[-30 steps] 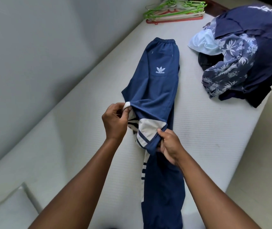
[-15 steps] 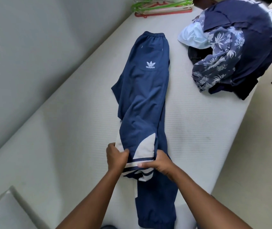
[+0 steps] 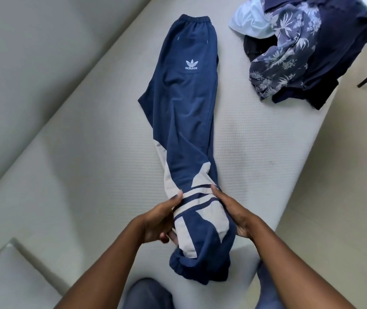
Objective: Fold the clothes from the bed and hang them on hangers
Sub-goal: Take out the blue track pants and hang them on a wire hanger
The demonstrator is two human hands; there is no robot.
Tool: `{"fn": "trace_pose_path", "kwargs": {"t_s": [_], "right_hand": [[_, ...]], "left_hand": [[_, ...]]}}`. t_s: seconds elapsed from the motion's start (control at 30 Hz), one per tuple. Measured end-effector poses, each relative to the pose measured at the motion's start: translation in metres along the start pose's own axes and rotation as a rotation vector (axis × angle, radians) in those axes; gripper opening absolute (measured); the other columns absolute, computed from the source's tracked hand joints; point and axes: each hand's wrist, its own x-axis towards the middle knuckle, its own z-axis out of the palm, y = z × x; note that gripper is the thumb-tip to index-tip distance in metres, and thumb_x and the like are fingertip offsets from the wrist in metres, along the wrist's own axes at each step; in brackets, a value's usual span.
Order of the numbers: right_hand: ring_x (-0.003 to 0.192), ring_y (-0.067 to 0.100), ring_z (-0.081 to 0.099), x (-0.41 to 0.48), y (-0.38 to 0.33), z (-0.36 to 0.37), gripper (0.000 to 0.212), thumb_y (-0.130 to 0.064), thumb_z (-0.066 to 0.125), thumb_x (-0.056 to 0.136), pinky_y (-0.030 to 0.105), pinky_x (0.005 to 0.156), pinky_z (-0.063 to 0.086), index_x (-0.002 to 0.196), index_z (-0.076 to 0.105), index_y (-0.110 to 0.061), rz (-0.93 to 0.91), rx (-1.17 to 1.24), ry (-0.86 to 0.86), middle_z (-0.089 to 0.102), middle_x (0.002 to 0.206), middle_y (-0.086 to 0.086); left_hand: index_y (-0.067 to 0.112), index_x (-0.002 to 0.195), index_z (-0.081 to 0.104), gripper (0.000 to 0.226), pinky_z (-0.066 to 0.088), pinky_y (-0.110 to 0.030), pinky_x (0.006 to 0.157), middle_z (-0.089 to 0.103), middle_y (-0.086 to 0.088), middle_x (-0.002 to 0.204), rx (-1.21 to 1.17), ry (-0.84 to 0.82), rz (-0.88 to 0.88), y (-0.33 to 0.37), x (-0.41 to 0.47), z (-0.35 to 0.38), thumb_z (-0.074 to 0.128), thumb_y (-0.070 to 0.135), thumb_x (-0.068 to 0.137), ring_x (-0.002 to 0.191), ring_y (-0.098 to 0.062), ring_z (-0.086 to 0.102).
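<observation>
— Hands are sliding down the leg, low over the bed [image 3: 77, 186]: left hand [image 3: 158, 221] is now gripping the track pants [image 3: 187, 112] just above the cuffs, thumb on top, fingers [image 3: 166, 237] curling under. A second ago it was pinching mid-leg.
— And the pants are lying stretched out flat, waistband at the far end. I'm judging the smoothing nearly done, with the fold coming next.
— Right hand [image 3: 233, 210] is clamping the opposite edge the same way.
— Counting: two hands, one pair of pants, one heap of clothes [image 3: 300, 52] waiting far right. Hangers are sitting out of view now.
</observation>
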Motion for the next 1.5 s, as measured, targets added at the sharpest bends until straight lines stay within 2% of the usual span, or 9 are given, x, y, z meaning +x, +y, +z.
{"fn": "trace_pose_path", "kwargs": {"t_s": [0.17,0.33,0.5,0.6,0.77,0.97,1.1,1.3,1.5], "right_hand": [[0.108,0.016,0.074,-0.003,0.043,-0.026,0.04,-0.027,0.086,0.085,0.044,0.109,0.053,0.123,0.074,-0.022,0.051,-0.625,0.149,0.078,0.116,-0.004],[0.108,0.017,0.075,-0.013,0.066,-0.038,0.042,-0.016,0.087,0.083,0.037,0.1,0.058,0.123,0.074,-0.019,0.043,-0.552,0.127,0.079,0.114,-0.002],[0.076,0.009,0.067,-0.006,0.064,-0.055,0.035,-0.045,0.085,0.073,0.023,0.065,0.057,0.085,0.064,-0.019,0.159,-1.076,0.238,0.069,0.087,-0.005],[0.06,0.019,0.068,0.005,0.036,-0.055,0.036,-0.041,0.079,0.084,0.034,0.06,0.057,0.076,0.058,-0.013,-0.019,-0.995,0.407,0.069,0.069,0.003],[0.084,0.015,0.071,0.036,-0.044,-0.052,0.011,-0.032,0.073,0.093,0.031,0.079,0.059,0.089,0.071,-0.023,-0.265,-0.811,0.617,0.075,0.088,-0.003],[0.092,0.013,0.07,0.098,-0.134,-0.05,0.006,-0.03,0.071,0.094,0.033,0.088,0.057,0.1,0.071,-0.028,-0.404,-0.769,0.694,0.074,0.094,-0.008],[0.083,0.01,0.067,0.14,-0.188,-0.033,0.025,-0.046,0.076,0.091,0.031,0.079,0.052,0.099,0.068,-0.024,-0.558,-0.743,0.773,0.071,0.086,-0.009],[0.069,0.019,0.06,0.177,-0.212,-0.037,0.029,-0.038,0.069,0.097,0.029,0.059,0.038,0.08,0.061,-0.015,-0.647,-0.88,0.991,0.065,0.073,-0.006],[0.078,0.022,0.062,0.179,-0.213,-0.057,0.025,-0.031,0.064,0.101,0.031,0.073,0.046,0.085,0.068,-0.012,-0.639,-0.533,1.088,0.063,0.073,-0.007]], "left_hand": [[0.007,0.122,0.067,0.047,0.063,-0.038,0.069,0.076,-0.02,0.109,0.28,0.049,-0.144,-0.057,0.039,0.007,0.072,0.041,0.09,0.095,-0.037,0.075],[0.002,0.127,0.06,0.039,0.063,-0.047,0.076,0.075,-0.025,0.11,0.214,-0.02,-0.221,-0.082,0.051,0.011,0.07,0.023,0.095,0.097,-0.043,0.075],[0.003,0.128,0.062,0.048,0.062,-0.049,0.077,0.074,-0.016,0.105,0.614,0.008,-0.439,-0.066,0.057,-0.013,0.066,0.041,0.098,0.094,-0.04,0.071],[0.011,0.107,0.072,0.021,0.058,-0.035,0.072,0.077,-0.01,0.093,0.759,0.14,-0.377,-0.023,0.056,-0.04,0.058,0.025,0.098,0.094,-0.033,0.076],[-0.002,0.087,0.073,0.033,0.059,-0.033,0.062,0.077,-0.019,0.08,0.401,0.568,0.054,0.08,0.06,-0.093,0.049,0.016,0.1,0.07,-0.033,0.075],[0.023,0.119,0.056,0.031,0.064,-0.048,0.08,0.074,-0.01,0.092,0.162,1.14,0.52,0.197,0.087,-0.172,0.062,0.043,0.095,0.074,-0.029,0.075],[0.032,0.134,0.055,0.053,0.06,-0.041,0.088,0.073,-0.005,0.105,0.264,1.281,0.585,0.234,0.098,-0.201,0.071,0.053,0.089,0.086,-0.032,0.073],[0.016,0.102,0.081,0.018,0.052,-0.03,0.082,0.078,-0.008,0.098,0.433,1.437,0.624,0.242,0.105,-0.202,0.069,0.027,0.095,0.092,-0.03,0.071],[0.01,0.097,0.079,0.019,0.05,-0.032,0.084,0.077,-0.01,0.097,0.236,1.407,0.594,0.245,0.106,-0.233,0.067,0.026,0.096,0.092,-0.03,0.069]]}}
